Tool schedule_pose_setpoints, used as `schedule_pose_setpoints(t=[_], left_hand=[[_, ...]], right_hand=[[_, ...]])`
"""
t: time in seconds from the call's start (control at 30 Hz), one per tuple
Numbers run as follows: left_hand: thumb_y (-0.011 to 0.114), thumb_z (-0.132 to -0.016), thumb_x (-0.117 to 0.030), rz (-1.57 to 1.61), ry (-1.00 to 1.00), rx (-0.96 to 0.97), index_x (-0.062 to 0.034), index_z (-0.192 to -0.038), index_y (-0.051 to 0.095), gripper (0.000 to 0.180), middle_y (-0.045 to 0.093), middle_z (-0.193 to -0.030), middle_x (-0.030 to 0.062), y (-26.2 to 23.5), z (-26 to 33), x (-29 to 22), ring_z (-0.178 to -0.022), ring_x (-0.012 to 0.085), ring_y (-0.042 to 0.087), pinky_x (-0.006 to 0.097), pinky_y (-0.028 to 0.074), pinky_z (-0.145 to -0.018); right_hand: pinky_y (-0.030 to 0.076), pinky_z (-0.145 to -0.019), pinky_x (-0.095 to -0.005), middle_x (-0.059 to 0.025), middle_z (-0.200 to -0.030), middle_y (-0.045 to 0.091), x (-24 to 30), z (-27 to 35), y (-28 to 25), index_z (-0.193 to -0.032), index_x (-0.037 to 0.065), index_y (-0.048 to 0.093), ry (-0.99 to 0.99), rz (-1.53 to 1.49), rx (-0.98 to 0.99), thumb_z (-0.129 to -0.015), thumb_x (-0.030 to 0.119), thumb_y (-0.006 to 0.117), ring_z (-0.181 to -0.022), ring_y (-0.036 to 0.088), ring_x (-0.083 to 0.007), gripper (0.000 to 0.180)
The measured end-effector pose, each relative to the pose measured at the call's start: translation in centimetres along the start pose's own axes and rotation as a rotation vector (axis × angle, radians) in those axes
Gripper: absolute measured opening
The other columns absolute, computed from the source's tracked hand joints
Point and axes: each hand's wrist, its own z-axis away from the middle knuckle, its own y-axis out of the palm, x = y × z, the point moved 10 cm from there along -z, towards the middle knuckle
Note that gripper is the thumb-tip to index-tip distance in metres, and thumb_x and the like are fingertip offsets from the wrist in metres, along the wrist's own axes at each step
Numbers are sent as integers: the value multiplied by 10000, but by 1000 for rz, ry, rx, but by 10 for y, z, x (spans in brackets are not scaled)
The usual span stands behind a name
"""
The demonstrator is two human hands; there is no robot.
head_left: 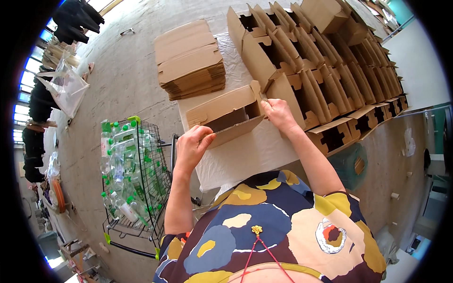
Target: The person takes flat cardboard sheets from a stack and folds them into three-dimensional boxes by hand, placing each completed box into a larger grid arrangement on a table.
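In front of me a brown cardboard box (239, 130) stands partly opened on the white-covered table (236, 160), its dark inside showing between two long walls. At its near left corner my left hand (192, 145) pinches the edge of the front wall. My right hand (279, 114) grips the right end, thumb and fingers closed on the cardboard by an upright flap. Just beyond the box lies a stack of flat folded cardboard (188, 59). To the right, close to my right hand, stand rows of opened cardboard boxes (316, 70).
A black wire cart (153, 174) filled with clear, green-capped plastic bottles (125, 165) stands left of the table. Further left hangs a clear plastic bag (68, 87). Below the boxes on the right is a greenish plastic bag (349, 165). A white panel (417, 66) bounds the far right.
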Motion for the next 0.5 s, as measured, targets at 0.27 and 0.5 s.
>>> schedule_pose_setpoints(t=[0.27,0.5], left_hand=[[763,-880,-289,-130,-148,-37,-148,-1082,712,252,689,-1096,39,11,-16,31,-975,280,673,410,526,-776],[805,-820,-295,-273,14,-227,-203,-1486,501,737,384,-1602,14,20,-21,42,-1465,335,334,490,330,-1168]], right_hand=[[512,-723,-507,-253,-814,668,-8,-4,4,-787,-13,650,-28,24,13,-979,358,556,-792,648,-443,428],[525,-776,-534,-243,-846,692,-2,1,4,-804,-10,656,-59,113,-31,-979,346,547,-832,658,-456,411]])
